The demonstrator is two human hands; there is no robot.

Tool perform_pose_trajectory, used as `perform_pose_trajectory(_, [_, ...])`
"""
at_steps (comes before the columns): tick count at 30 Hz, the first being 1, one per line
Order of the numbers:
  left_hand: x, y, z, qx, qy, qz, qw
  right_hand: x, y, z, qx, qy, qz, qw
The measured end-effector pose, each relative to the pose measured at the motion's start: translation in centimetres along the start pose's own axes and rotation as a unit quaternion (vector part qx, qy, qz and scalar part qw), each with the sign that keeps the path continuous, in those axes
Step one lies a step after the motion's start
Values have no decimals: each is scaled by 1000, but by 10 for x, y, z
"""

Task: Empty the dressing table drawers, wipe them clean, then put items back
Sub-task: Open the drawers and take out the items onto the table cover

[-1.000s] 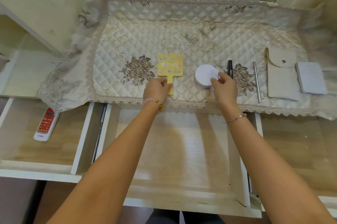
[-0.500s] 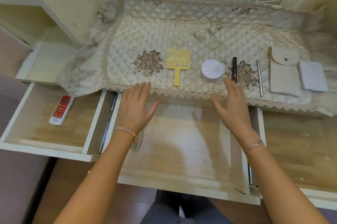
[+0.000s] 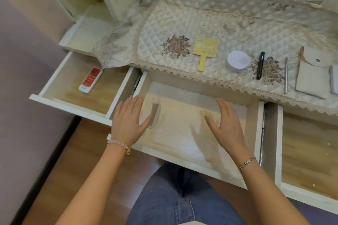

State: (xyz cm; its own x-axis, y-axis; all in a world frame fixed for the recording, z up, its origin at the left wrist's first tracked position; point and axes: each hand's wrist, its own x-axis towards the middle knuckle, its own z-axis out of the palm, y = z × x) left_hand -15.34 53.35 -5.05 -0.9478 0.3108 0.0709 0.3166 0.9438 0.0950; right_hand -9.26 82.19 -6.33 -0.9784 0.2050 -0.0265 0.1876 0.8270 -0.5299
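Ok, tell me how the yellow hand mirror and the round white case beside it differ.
The yellow hand mirror is a flat square with a handle pointing toward the middle drawer; the round white case is a thicker disc with no handle. The mirror is yellow with coloured dots, the case white with a faint pattern on top. Both lie on the quilted cloth, not touching each other.

A quilted cover (image 3: 210, 23) is lying across the dressing table (image 3: 87, 32), its lace trim hanging over the front edge. On it, near that edge and running from the middle to the right, are sitting a yellow hand mirror (image 3: 206, 47), a round white jar (image 3: 237, 61), a black pen (image 3: 260, 65), a thin silver stick (image 3: 285, 75) (possibly a pencil) and a beige pouch (image 3: 311, 76).
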Motion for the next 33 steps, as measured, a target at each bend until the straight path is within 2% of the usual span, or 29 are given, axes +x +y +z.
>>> perform_pose_trajectory(9, [14, -47, -6, -7, 11, -3, 1000, 17, -46, 16, -4, -4, -17, 1000])
perform_pose_trajectory(22, [90, -175, -2, -16, -52, 100, 993, 34, -141, 94, -22, 3, 108, 994])
perform_pose_trajectory(33, [99, -201, 22, -43, -96, 163, 981, 26, -167, 139, -2, -4, 178, 984])
